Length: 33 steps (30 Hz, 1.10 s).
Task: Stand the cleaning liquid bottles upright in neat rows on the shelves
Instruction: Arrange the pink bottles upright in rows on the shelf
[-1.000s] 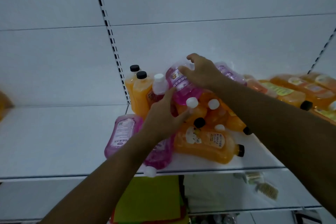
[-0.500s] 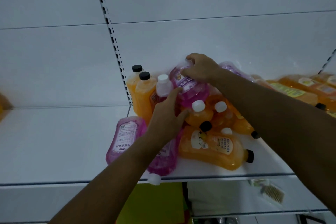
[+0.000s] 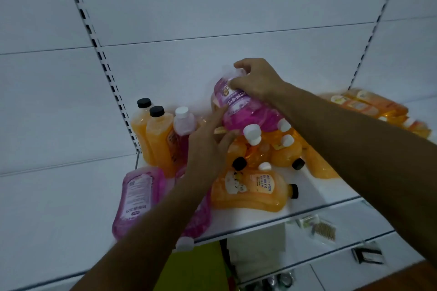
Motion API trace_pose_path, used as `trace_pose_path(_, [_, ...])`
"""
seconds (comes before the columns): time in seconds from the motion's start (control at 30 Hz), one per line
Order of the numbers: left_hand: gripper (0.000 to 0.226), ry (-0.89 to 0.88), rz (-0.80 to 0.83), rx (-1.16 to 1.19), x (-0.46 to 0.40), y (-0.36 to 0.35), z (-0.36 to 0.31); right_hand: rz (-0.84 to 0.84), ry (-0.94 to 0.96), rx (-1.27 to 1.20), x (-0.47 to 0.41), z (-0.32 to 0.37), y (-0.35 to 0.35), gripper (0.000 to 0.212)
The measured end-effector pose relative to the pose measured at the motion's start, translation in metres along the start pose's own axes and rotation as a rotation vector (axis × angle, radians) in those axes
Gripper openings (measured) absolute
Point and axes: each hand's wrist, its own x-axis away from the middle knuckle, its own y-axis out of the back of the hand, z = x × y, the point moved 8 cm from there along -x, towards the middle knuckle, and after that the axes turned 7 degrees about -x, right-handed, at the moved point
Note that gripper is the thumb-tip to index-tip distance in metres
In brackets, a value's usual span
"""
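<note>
My right hand [image 3: 256, 79] grips the bottom end of a pink bottle [image 3: 246, 111] that lies tilted on top of a heap of orange bottles [image 3: 267, 151]. My left hand [image 3: 208, 149] touches the pink bottle's underside with spread fingers. Two orange bottles with black caps [image 3: 156, 134] and one pink bottle with a white cap [image 3: 183, 125] stand upright at the back left. Two pink bottles lie flat at the front: one [image 3: 139, 196] is left of my forearm, the other [image 3: 198, 217] is partly hidden under it. An orange bottle [image 3: 250, 190] lies on its side near the front edge.
The white shelf [image 3: 307, 198] has a slotted upright [image 3: 104, 66] at its left end, with another white shelf [image 3: 47, 208] left of it. More orange bottles [image 3: 371, 106] lie flat at the far right. Lower shelves hold small packets [image 3: 324, 229]; a yellow-green thing [image 3: 196, 267] shows below.
The right hand has tipped the pink bottle's bottom end further up on the heap. The left hand stays under it. The view has shifted slightly.
</note>
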Motion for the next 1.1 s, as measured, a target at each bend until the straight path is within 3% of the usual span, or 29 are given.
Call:
trace_pose_path(0.13, [0.054,0.023,0.112,0.163,-0.005,-0.025,-0.016,-0.167,-0.110,-0.101,0.022,-0.019,0.044,0.066])
trace_pose_path(0.4, [0.054,0.053,0.336,0.479,0.005,-0.103,-0.079,-0.627,-0.297,-0.427,0.098,-0.085,0.144,0.051])
trace_pose_path(0.77, [0.083,0.032,0.448,0.436,0.001,-0.246,-0.182,-0.738,-0.308,-0.666,0.172,-0.188,0.307,0.043])
trace_pose_path(0.87, [0.076,0.020,0.490,0.444,-0.001,-0.298,-0.225,-0.780,-0.290,-0.676,0.190,-0.221,0.367,0.043])
trace_pose_path(1.1, [0.089,0.026,0.611,0.495,-0.004,-0.412,-0.288,-0.819,-0.341,-0.551,0.228,-0.307,0.477,0.040])
